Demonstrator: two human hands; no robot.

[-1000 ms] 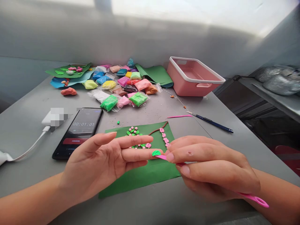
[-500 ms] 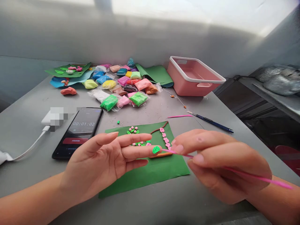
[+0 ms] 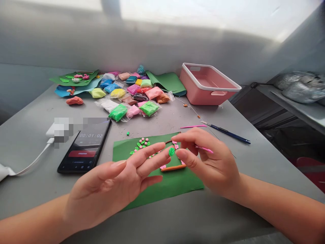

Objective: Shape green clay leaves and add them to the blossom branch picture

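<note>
My left hand (image 3: 111, 189) is held palm up with its fingers stretched out. A small green clay leaf (image 3: 172, 151), scored with veins, rests on one fingertip. My right hand (image 3: 210, 159) keeps a pink clay modelling tool (image 3: 204, 149) tucked in its curled fingers, and most of the tool is hidden. Its thumb and index finger are apart, close beside the leaf. Below both hands lies a green sheet (image 3: 162, 193) with pink clay flowers, green leaves, a brown strip and an orange clay strip (image 3: 173, 167). My fingers cover part of this picture.
A phone (image 3: 85, 145) with a running timer and a white charger cable lie left. Bagged coloured clay (image 3: 132, 89) is heaped at the back, beside a pink basket (image 3: 203, 91). A craft knife (image 3: 225, 132) and a second pink tool (image 3: 193, 126) lie right.
My right hand has turned and drawn the pink tool back from the leaf into its fingers. Thumb and index now come near the leaf, which has tilted on the left fingertip.
</note>
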